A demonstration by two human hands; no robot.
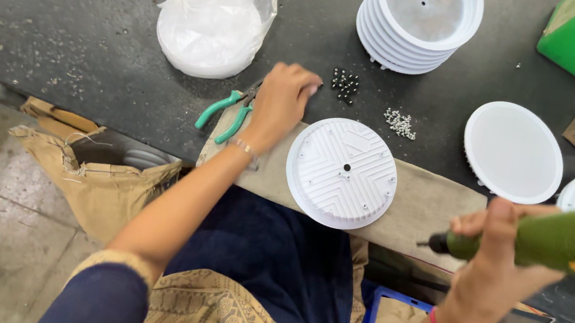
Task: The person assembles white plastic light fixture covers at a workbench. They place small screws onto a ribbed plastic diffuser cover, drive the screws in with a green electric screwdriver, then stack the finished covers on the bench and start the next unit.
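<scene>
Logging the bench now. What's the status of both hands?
Left hand down at the black screws. Right hand grips green driver. White ribbed disc lies between. Pliers beside left wrist.

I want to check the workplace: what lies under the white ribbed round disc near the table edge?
The white ribbed disc lies on a beige pad at the edge of the dark table. The pad part beneath the disc is covered.

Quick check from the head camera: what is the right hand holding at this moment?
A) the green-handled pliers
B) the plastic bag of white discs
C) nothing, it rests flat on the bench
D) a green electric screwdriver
D: the right hand is wrapped around the green electric screwdriver, its tip pointing left, while the green-handled pliers lie on the bench by the left hand.
</scene>
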